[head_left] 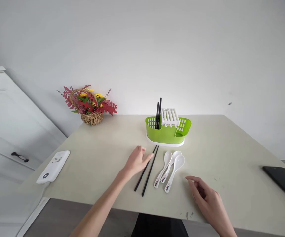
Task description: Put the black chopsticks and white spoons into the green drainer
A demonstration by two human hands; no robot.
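Observation:
My left hand (137,160) hovers at the left of two black chopsticks (150,174) on the table. Its thumb is stretched apart from the bent fingers and overlaps one chopstick; whether it touches cannot be told. To the right of the chopsticks lie three white spoons (174,164), bunched together with printed handle ends toward me. My right hand (206,197) is at the right of the spoons, palm turned inward, index finger and thumb apart, nothing in it. Behind stands a green utensil holder (166,134) with a white slotted rack (170,117) and upright black chopsticks (158,115) in its left compartment.
A wicker basket (92,118) of artificial flowers stands at the back left, by the wall. A white power bank (53,167) with a cable lies near the table's left edge. At the right edge lies a black phone (282,181). A white cabinet (6,131) stands left of the table (103,187).

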